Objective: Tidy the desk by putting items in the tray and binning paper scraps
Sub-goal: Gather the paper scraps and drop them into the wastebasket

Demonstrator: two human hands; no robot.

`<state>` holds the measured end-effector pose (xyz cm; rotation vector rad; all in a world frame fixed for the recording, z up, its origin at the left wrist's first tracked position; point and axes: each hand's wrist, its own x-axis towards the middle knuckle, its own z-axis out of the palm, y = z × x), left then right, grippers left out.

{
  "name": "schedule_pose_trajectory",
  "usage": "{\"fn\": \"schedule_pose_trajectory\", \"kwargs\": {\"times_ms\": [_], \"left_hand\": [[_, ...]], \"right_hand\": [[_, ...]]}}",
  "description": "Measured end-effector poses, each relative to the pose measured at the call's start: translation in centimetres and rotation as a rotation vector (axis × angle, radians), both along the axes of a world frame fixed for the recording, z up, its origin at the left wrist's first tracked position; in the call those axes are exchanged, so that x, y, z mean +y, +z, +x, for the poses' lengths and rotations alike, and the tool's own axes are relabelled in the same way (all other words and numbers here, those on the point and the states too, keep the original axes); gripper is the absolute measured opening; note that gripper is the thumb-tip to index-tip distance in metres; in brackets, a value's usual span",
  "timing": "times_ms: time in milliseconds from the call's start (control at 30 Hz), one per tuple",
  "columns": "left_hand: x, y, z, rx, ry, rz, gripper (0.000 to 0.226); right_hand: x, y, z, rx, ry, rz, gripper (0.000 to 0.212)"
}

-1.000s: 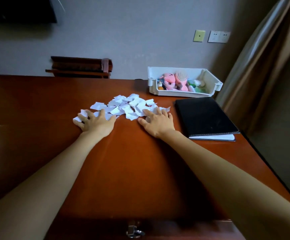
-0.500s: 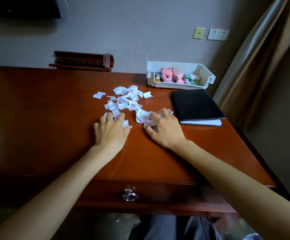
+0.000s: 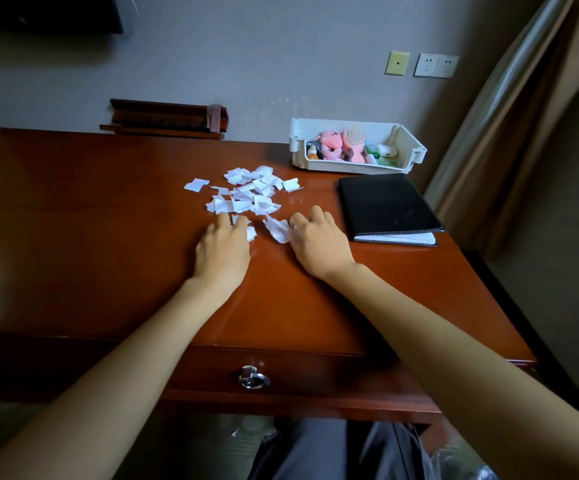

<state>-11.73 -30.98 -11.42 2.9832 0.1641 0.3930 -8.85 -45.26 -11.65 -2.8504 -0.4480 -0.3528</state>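
A loose pile of white paper scraps [image 3: 248, 190] lies on the red-brown desk [image 3: 90, 237]. My left hand [image 3: 224, 249] rests palm down at the pile's near edge, its curled fingers over a few scraps. My right hand [image 3: 317, 242] lies beside it, fingers curled around a small clump of scraps [image 3: 277, 230] at its left side. The white tray [image 3: 300, 147] stands at the back right and holds a pink plush toy [image 3: 331, 143], a pink brush and small bottles.
A black notebook [image 3: 386, 204] lies right of my right hand, in front of the tray. A dark wooden rack [image 3: 167, 119] sits at the desk's back edge. A drawer with a metal ring pull [image 3: 253, 377] is below. A curtain hangs at the right.
Both hands have dragged toward me and closer together, raking scraps from the pile's near side. The camera view has pulled back, so the drawer front and my lap now show.
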Motion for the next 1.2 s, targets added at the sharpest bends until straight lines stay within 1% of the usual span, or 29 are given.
{"fn": "schedule_pose_trajectory", "kwargs": {"times_ms": [67, 133, 200, 267, 400, 600, 667, 767, 867, 1000, 1200], "left_hand": [[-0.1, 0.0, -0.3, -0.015, -0.036, -0.004, 0.039], [-0.1, 0.0, -0.4, -0.041, -0.050, 0.003, 0.038], [-0.1, 0.0, -0.3, -0.061, -0.049, -0.032, 0.041], [0.1, 0.0, -0.3, -0.083, -0.040, -0.118, 0.043], [0.2, 0.8, -0.1, -0.182, -0.031, -0.284, 0.040], [0.0, 3.2, 0.6, -0.294, -0.053, -0.423, 0.034], [-0.7, 4.0, 0.4, -0.322, -0.067, -0.504, 0.034], [-2.7, 5.0, -0.5, -0.345, -0.135, -0.618, 0.033], [-5.7, 5.4, -1.6, -0.329, -0.206, -0.691, 0.027], [-11.5, 4.9, -3.4, -0.284, -0.308, -0.765, 0.023], [-22.4, 2.7, -8.1, -0.173, -0.583, -0.864, 0.016]], "right_hand": [[0.0, 0.2, -0.1, -0.008, -0.006, -0.003, 0.022], [-0.1, 0.5, -0.3, 0.001, -0.021, 0.004, 0.023], [-0.2, 0.7, -0.4, 0.005, -0.033, 0.049, 0.024], [-0.5, 0.6, -0.3, 0.003, -0.045, 0.128, 0.024], [-1.2, 0.8, -0.1, 0.000, -0.079, 0.351, 0.018], [-1.8, 2.9, 0.0, -0.066, -0.101, 0.559, 0.014], [-2.5, 3.7, 0.0, -0.092, -0.107, 0.599, 0.012], [-4.2, 4.5, -0.8, -0.116, -0.121, 0.611, 0.012], [-6.8, 4.9, -2.5, -0.168, -0.160, 0.591, 0.014], [-12.1, 3.8, -5.9, -0.245, -0.277, 0.528, 0.018], [-21.1, 0.3, -12.4, -0.300, -0.495, 0.508, 0.020]]}}
